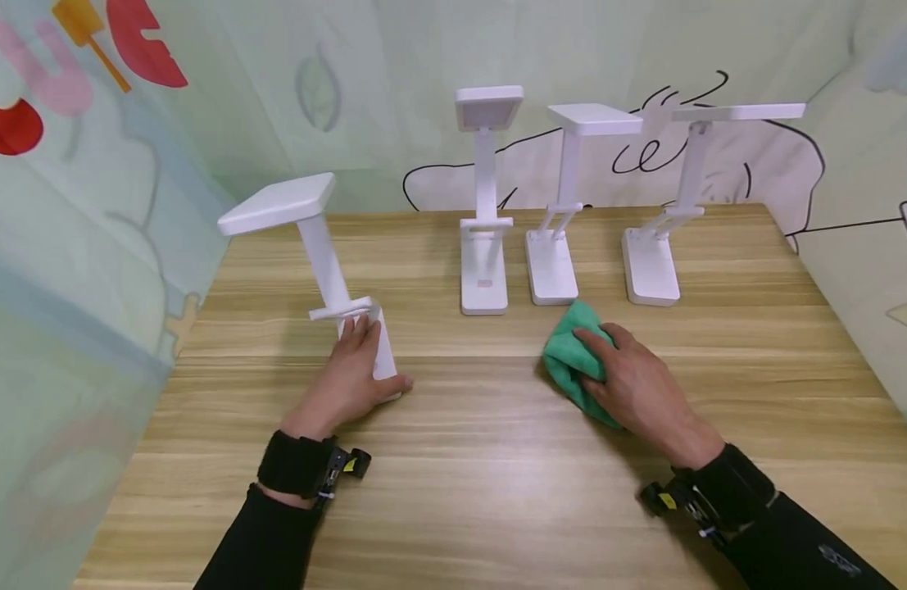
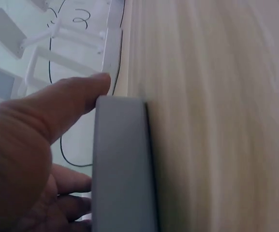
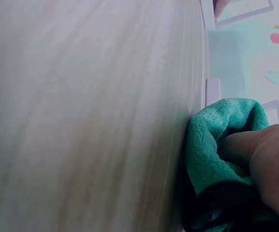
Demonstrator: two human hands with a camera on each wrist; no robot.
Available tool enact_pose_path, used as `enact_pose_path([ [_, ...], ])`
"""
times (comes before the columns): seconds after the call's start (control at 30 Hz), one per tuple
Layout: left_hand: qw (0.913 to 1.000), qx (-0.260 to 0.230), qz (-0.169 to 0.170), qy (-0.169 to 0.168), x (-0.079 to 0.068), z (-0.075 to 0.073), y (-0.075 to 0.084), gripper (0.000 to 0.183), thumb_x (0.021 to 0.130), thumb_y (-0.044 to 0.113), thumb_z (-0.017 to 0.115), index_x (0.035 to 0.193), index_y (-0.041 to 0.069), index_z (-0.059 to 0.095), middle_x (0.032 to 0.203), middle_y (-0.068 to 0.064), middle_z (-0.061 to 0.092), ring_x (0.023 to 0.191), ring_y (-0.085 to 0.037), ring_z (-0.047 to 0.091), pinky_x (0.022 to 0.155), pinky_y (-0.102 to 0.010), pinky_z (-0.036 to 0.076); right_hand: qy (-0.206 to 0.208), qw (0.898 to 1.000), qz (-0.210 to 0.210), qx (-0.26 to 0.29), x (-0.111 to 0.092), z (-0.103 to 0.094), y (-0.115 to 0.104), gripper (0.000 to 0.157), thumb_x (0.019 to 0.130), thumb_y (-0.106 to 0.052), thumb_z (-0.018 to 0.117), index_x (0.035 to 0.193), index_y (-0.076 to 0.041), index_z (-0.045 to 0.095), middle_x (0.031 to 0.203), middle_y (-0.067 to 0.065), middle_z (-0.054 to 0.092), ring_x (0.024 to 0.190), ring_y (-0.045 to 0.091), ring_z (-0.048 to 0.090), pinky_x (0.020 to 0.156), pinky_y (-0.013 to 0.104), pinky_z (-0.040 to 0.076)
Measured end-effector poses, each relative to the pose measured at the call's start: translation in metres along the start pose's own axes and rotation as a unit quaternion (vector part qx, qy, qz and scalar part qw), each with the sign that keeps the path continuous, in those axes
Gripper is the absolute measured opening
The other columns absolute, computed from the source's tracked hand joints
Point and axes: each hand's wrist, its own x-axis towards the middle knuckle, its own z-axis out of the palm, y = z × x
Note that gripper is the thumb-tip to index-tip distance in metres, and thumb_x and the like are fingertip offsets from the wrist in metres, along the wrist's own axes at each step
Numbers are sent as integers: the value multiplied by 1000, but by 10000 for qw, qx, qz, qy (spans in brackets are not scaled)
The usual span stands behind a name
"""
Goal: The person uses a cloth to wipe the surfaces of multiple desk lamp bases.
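In the head view, my left hand [image 1: 347,378] rests on the base of a white desk lamp [image 1: 324,254] on the left, fingers on its top near the hinge and thumb stretched past the front corner. The left wrist view shows the base's end face [image 2: 122,159] close up, with the thumb [image 2: 76,94] along its upper edge. My right hand [image 1: 637,389] grips a bunched green cloth [image 1: 574,360] on the wooden table. Seen from the right wrist, the fleecy cloth [image 3: 216,145] folds around the thumb, and part of it is hidden in shadow.
Behind the hands stand three more white desk lamps: one in the middle [image 1: 485,270], another beside it [image 1: 551,266], and a third farther right [image 1: 650,266]. The wooden table [image 1: 453,492] meets a patterned curtain [image 1: 379,106] at the back.
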Motion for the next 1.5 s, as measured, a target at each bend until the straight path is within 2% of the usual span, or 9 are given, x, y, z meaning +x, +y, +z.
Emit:
enact_pose_path([
  [0.47,9949,-140,733,-680,1,15,24,114,73,49,79,153,3,13,161,-16,-6,144,-25,-13,118,-49,13,23,10000,54,-2,2,3,0,64,80,-17,74,138,-6,49,127,32,49,104,44,57,81,58,52],
  [0.77,9915,-84,1127,-646,7,23,33,105,76,48,77,153,4,20,162,-15,0,146,-25,-9,118,-47,15,-185,9998,-110,-24,7,4,-1,62,79,-15,74,137,-10,52,134,28,48,116,43,50,90,59,45],
  [0.87,9902,-16,1225,-672,9,25,35,103,77,49,77,152,4,22,162,-14,4,146,-26,-7,118,-46,16,-284,9996,-28,-26,9,4,-3,61,81,-24,71,139,-14,51,139,26,46,116,45,48,89,61,43],
  [0.93,9897,20,1262,-678,9,26,36,101,77,49,77,152,5,24,162,-12,6,146,-26,-6,118,-46,16,-399,9991,99,-42,9,5,-5,64,84,-39,68,141,-17,50,142,24,42,115,47,47,86,63,42],
  [1.07,9877,73,1437,-618,13,28,39,92,80,44,76,150,7,31,161,-13,13,147,-25,0,118,-45,17,-561,9981,210,-176,9,4,-9,83,79,-66,64,145,-17,44,145,26,36,115,50,45,86,67,41],
  [1.2,9855,150,1602,-532,17,30,44,83,82,41,75,148,7,37,159,-15,21,146,-25,7,117,-44,21,-377,9989,127,-259,8,5,-11,83,77,-56,73,144,-15,45,141,29,38,108,49,49,83,63,45],
  [1.3,9866,14,1587,-365,15,29,44,77,84,43,73,145,8,42,157,-14,27,145,-27,13,115,-46,25,-266,9994,113,-174,10,7,-11,74,79,-40,76,142,-14,46,137,29,41,106,48,51,79,60,49],
  [1.37,9901,-161,1394,-36,14,25,39,63,86,41,70,138,10,53,153,-12,37,143,-27,24,113,-46,29,-238,9996,87,-134,12,8,-10,71,79,-34,76,141,-13,48,135,29,43,107,46,52,79,59,50],
  [1.5,9929,-822,472,717,23,9,24,27,91,33,66,111,15,69,121,-9,64,113,-26,56,95,-46,47,-99,9998,-156,-120,16,10,-5,66,78,-23,76,137,-9,51,128,31,48,106,46,55,83,58,50],
])
